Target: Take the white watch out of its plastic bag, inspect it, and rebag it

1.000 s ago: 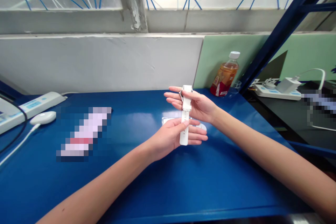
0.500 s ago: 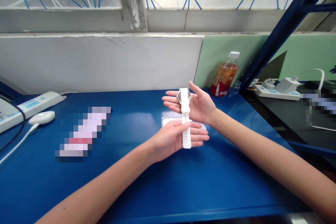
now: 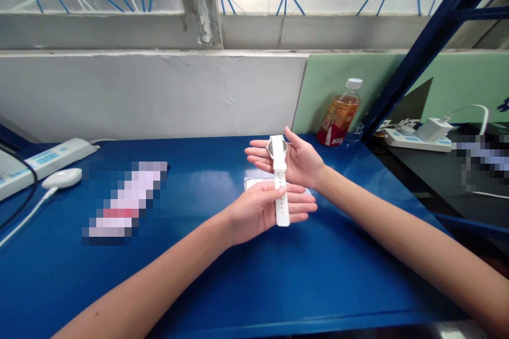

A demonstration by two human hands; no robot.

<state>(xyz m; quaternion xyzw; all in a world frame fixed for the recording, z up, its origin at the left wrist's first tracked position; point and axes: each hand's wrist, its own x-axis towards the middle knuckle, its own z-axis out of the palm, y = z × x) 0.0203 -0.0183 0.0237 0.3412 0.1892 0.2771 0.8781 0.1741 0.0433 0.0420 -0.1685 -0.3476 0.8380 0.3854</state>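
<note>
While the left hand [image 3: 254, 206] pins the watch [image 3: 280, 160] between thumb and straight fingers, the right hand [image 3: 303, 161], open behind it, should support it evenly.

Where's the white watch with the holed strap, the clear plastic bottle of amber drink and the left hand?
White watch with holed strap [image 3: 280, 163]: head view, on its strap.
Clear plastic bottle of amber drink [image 3: 339, 116]: head view, on its label.
Left hand [image 3: 259, 210]: head view, on the palm.
</note>
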